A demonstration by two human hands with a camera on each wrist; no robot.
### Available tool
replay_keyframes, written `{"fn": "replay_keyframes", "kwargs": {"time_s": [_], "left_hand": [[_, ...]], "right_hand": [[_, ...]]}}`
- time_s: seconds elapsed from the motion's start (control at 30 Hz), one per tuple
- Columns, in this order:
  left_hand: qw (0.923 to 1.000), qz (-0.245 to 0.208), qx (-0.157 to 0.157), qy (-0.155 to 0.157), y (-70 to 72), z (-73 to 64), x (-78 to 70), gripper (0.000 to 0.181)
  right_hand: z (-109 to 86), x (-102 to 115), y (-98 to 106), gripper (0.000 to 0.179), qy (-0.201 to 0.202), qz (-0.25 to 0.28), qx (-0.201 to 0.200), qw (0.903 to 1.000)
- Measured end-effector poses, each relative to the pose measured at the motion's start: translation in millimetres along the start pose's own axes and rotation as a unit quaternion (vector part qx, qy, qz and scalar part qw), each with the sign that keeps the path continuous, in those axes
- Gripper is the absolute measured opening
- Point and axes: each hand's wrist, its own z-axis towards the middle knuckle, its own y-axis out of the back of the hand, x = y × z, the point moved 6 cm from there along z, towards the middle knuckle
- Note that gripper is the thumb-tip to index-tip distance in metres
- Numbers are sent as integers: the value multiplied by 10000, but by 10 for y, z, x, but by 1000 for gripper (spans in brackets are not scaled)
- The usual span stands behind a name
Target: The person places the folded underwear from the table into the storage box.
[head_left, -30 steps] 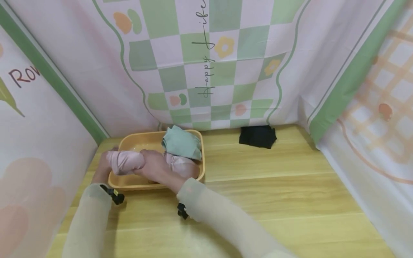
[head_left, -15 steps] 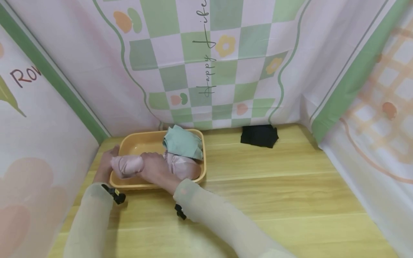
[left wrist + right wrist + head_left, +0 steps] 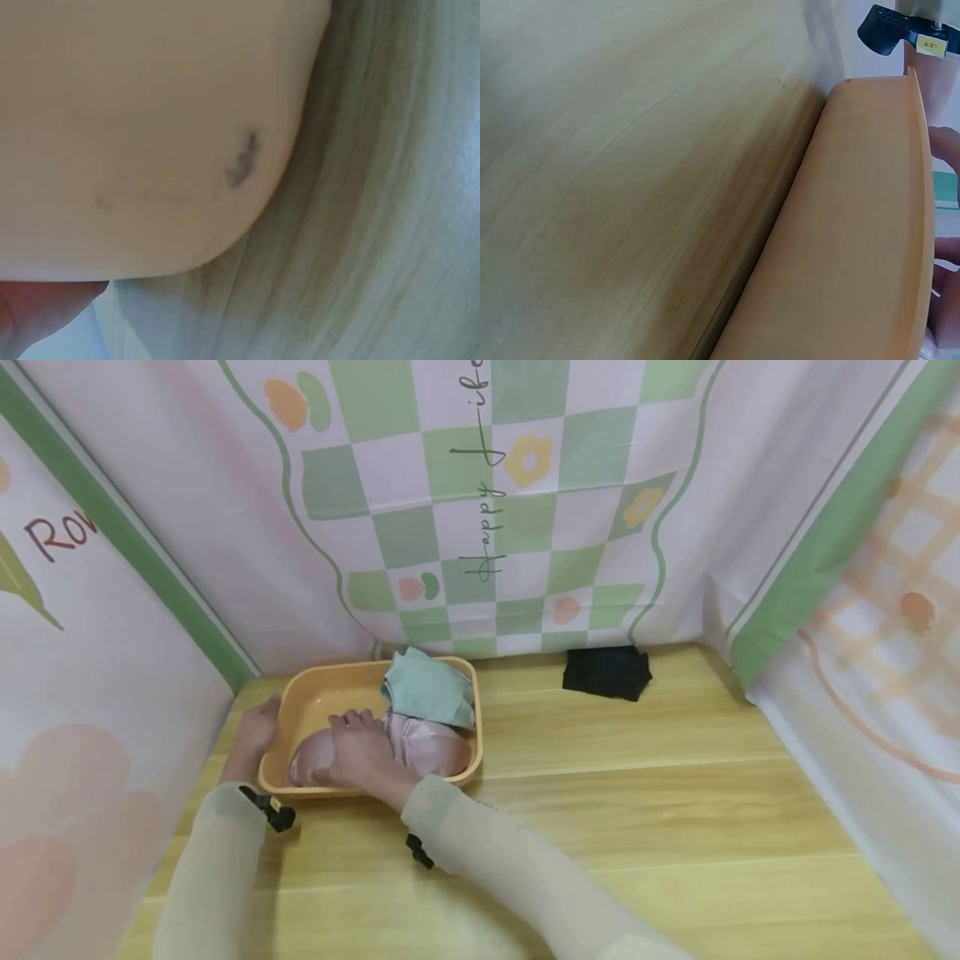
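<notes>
An orange-yellow plastic basin [image 3: 294,693] stands on the wooden table, near the back wall. My left hand [image 3: 257,727] grips the left side of its rim; the left wrist view mostly shows the basin's outer corner [image 3: 180,150], with part of a finger [image 3: 37,311] at the rim. Inside, at the front left, my right hand [image 3: 362,752] holds a rolled pink cloth [image 3: 313,760] from above. Right beside that hand lies another pink bundle [image 3: 431,747], with a folded mint-green cloth [image 3: 429,689] behind it. The right wrist view shows the basin's front wall [image 3: 847,210]; the held cloth is mostly hidden there.
A folded black cloth [image 3: 607,673] lies on the table [image 3: 637,793] against the back curtain [image 3: 525,527], right of the basin. Printed curtains also hang at the left and right sides. A black wrist camera [image 3: 270,810] is strapped to the left sleeve.
My right hand has lowered the rolled pink cloth from above the rim into the basin's front left. My left hand stays at the left side, with the cloth no longer in front of it.
</notes>
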Motion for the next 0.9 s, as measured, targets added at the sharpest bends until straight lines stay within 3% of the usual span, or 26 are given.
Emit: {"fn": "replay_keyframes", "kwargs": {"time_s": [0.33, 0.7, 0.9], "left_hand": [[9998, 144, 32, -109, -3, -11, -31, 80], [9997, -208, 120, 21, -21, -18, -5, 80], [9997, -217, 118, 75, -13, -36, -22, 78]], "right_hand": [[-36, 19, 19, 78, 229, 171, 124, 9995], [-91, 40, 165, 71, 727, 46, -290, 9969], [-122, 2, 269, 67, 835, 291, -228, 9958]]}}
